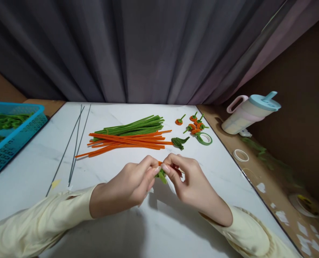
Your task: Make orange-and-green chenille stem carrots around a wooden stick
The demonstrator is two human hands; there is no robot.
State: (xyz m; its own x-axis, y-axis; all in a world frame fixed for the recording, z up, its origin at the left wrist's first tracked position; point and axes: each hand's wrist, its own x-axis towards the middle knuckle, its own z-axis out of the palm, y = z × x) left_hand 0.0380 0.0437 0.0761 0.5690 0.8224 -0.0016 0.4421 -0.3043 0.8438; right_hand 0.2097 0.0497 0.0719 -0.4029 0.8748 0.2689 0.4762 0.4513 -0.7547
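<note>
Green pipe-cleaner piece [161, 175], with a trace of orange at its top, sits pinched between both hands just above the white marble-look table [121, 222], near its front middle; most of the piece is hidden by the fingers. Left hand [127, 188] is curled closed, thumb and forefinger tips clamped on the piece from the left; right hand [190, 182] is likewise closed, its fingertips gripping the same piece from the right; the two hands touch at the fingertips. Both wrists wear pale cream sleeves [35, 225].

Beyond the hands lies a spread bundle of orange pipe cleaners [127, 141], with a bundle of green pipe cleaners [132, 126] just behind and partly touching it; a small folded green leaf shape [179, 142] rests at the bundle's right end. Thin dark wires [77, 143] lie to the left, running away from the viewer. Right of the leaf sits a green tape roll [204, 138]; behind it, a cluster of small orange-and-green finished pieces [195, 125].

At the far left edge stands a blue basket [19, 129] holding green material; off the table to the right, a white tape ring [240, 155] and a lidded pitcher [249, 113] rest on a brown surface; grey curtains [137, 50] hang behind.
</note>
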